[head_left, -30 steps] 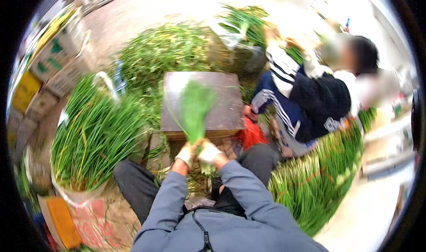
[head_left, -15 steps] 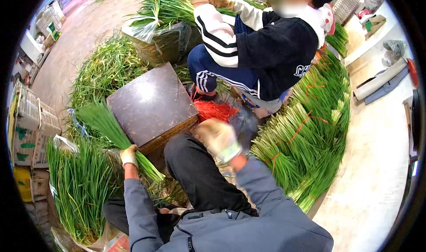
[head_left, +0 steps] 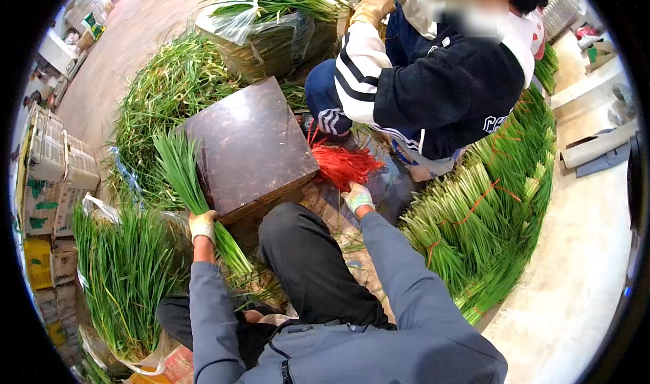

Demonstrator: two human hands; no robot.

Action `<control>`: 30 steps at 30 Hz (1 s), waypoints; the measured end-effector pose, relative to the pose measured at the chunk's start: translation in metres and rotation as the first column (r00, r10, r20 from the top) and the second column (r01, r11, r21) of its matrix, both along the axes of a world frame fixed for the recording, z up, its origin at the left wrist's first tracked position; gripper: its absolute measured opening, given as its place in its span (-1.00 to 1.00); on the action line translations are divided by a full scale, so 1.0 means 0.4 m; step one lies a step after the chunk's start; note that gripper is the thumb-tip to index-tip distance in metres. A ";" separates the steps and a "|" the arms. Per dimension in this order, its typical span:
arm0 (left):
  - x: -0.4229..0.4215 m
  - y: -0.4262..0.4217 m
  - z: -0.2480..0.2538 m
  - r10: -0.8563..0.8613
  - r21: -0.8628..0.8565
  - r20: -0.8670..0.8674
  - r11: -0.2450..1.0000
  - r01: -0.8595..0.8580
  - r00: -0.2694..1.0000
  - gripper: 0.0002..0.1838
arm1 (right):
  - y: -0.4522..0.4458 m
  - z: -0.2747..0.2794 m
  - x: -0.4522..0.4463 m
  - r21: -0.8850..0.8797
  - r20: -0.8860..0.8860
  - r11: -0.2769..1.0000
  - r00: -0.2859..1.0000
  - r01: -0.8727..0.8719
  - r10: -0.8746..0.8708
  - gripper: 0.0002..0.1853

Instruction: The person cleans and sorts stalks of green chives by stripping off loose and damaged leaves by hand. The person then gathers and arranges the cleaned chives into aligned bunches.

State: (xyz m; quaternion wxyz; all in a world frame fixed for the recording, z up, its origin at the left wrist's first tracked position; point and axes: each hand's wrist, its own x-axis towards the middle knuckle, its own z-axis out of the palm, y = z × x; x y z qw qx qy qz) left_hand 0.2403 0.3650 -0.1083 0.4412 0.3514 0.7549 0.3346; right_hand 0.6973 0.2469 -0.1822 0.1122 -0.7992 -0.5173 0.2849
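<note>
My left hand point(head_left: 202, 226), in a pale work glove, is closed around a bunch of green chives point(head_left: 181, 174). The long leaves point up and away along the left side of a dark-topped block point(head_left: 247, 147), and the pale stem ends hang below the hand toward my knee. My gloved right hand point(head_left: 357, 196) is at the near end of a heap of red ties point(head_left: 345, 165), its fingers closed on the strands. That heap lies on the floor just right of the block. Exactly how many strands are in the fingers is hidden.
Loose chives stand in a bag point(head_left: 125, 282) at my left. Tied chive bundles point(head_left: 484, 215) are stacked at the right. A co-worker point(head_left: 433, 79) sits ahead, gloved hands near a wrapped chive bale point(head_left: 271, 46). Leafy scraps point(head_left: 162, 100) lie behind the block; cartons point(head_left: 57, 167) stand far left.
My right hand has moved forward from above my knee to the red ties. My left hand still holds the chives, now closer against the block. The co-worker's hands have shifted, and the view has moved slightly.
</note>
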 end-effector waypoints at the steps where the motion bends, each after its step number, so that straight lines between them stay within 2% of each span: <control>1: 0.002 0.003 0.000 -0.019 -0.025 -0.015 1.000 0.019 1.000 -0.55 | 0.010 0.001 -0.007 -0.003 -0.006 1.000 1.000 -0.001 0.001 -0.59; 3: 0.010 -0.004 0.006 -0.031 -0.020 0.009 0.999 0.031 0.999 -0.52 | 0.022 0.005 -0.020 -0.070 -0.058 0.992 0.992 0.108 -0.112 -0.59; 4: 0.011 -0.007 0.010 -0.044 0.032 -0.024 0.998 0.045 0.999 -0.51 | 0.017 0.084 -0.037 -0.074 -0.023 0.995 0.997 0.067 -0.069 -0.65; 5: 0.016 -0.011 0.014 -0.055 0.083 -0.054 0.995 0.059 0.997 -0.50 | 0.007 0.087 -0.038 -0.077 -0.026 0.995 0.997 0.065 -0.067 -0.65; 6: 0.036 -0.016 0.048 -0.049 0.049 -0.078 0.997 0.053 0.996 -0.47 | -0.012 0.092 -0.025 -0.063 -0.008 0.997 0.999 -0.036 0.036 -0.68; 7: 0.033 -0.017 0.040 -0.045 0.049 -0.071 0.998 0.049 0.996 -0.47 | -0.037 0.079 -0.006 -0.051 0.016 0.989 0.990 -0.137 0.138 -0.70; 8: 0.032 -0.018 0.032 -0.025 0.053 -0.046 0.998 0.028 0.999 -0.45 | -0.061 0.060 -0.003 -0.026 -0.019 1.000 1.000 -0.009 0.009 -0.73; 9: 0.025 -0.018 0.019 -0.007 0.057 -0.022 0.998 0.008 1.000 -0.43 | -0.085 0.022 0.015 -0.028 -0.013 1.000 1.000 -0.010 0.010 -0.73; 11: -0.001 -0.008 -0.022 -0.017 0.023 -0.031 1.000 0.018 0.999 -0.41 | -0.123 -0.027 0.049 -0.091 0.086 0.983 0.982 -0.158 0.166 -0.73; 13: -0.004 -0.008 -0.024 -0.029 0.001 -0.039 1.000 0.029 0.999 -0.40 | -0.156 -0.011 0.071 -0.303 0.035 0.938 0.982 -0.168 0.188 -0.72; 14: 0.007 -0.012 -0.015 -0.036 0.057 -0.074 0.998 0.040 0.997 -0.41 | -0.213 -0.092 0.113 -0.234 0.176 0.939 0.939 -0.253 0.297 -0.71; 15: 0.010 -0.015 -0.008 -0.037 0.111 -0.109 0.993 0.049 0.993 -0.42 | -0.263 -0.107 0.134 -0.263 0.236 0.942 0.933 -0.207 0.271 -0.71; 17: 0.004 -0.009 -0.019 -0.037 0.081 -0.060 0.996 0.042 0.998 -0.43 | -0.357 -0.090 0.199 -0.528 0.248 0.840 0.923 -0.125 0.293 -0.69; 18: -0.007 -0.008 -0.024 -0.040 0.042 -0.023 0.998 0.041 0.999 -0.44 | -0.400 -0.074 0.231 -0.637 0.219 0.754 0.900 -0.162 0.378 -0.66; 19: -0.001 -0.010 -0.017 -0.052 0.096 -0.076 0.994 0.059 0.996 -0.47 | -0.437 -0.046 0.264 -0.694 0.157 0.686 0.884 -0.218 0.440 -0.64; 20: -0.001 -0.007 -0.015 -0.071 0.076 -0.051 0.994 0.074 0.996 -0.49 | -0.456 0.004 0.289 -0.666 0.053 0.696 0.913 -0.269 0.404 -0.60; 21: -0.012 -0.002 -0.020 -0.084 0.055 -0.027 0.995 0.085 0.996 -0.50 | -0.436 0.115 0.281 -0.522 -0.225 0.832 0.971 -0.187 0.078 -0.69; 22: -0.024 0.007 -0.036 -0.083 0.031 -0.100 0.996 0.087 0.992 -0.53 | -0.406 0.251 0.261 -0.427 -0.531 0.903 0.822 -0.047 -0.208 -0.73; 23: -0.004 -0.010 0.030 -0.088 0.022 -0.027 0.996 0.088 0.996 -0.54 | -0.386 0.281 0.239 -0.389 -0.671 0.882 0.574 0.266 -0.469 -0.82; 24: -0.006 -0.016 0.041 -0.084 0.049 0.024 0.995 0.083 0.996 -0.55 | -0.346 0.336 0.217 -0.325 -0.843 0.830 0.259 0.453 -0.472 -0.86; 25: -0.013 -0.022 0.053 -0.082 0.076 0.072 0.994 0.077 0.994 -0.56 | -0.294 0.453 0.160 -0.311 -0.903 0.733 0.052 0.605 -0.426 -0.91; 27: -0.006 -0.049 0.124 -0.002 0.026 0.086 1.000 0.000 0.996 -0.60 | -0.201 0.590 0.074 -0.143 -0.986 0.760 -0.023 0.634 -0.166 -0.82; 28: -0.018 -0.055 0.127 0.000 0.034 0.153 0.999 -0.005 0.988 -0.65 | -0.152 0.649 0.016 -0.058 -0.998 0.772 -0.034 0.633 -0.046 -0.81; 30: -0.042 -0.078 0.164 0.019 0.054 0.309 0.998 -0.038 0.951 -0.70 | -0.043 0.715 -0.116 -0.005 -0.996 0.782 -0.072 0.624 0.051 -0.84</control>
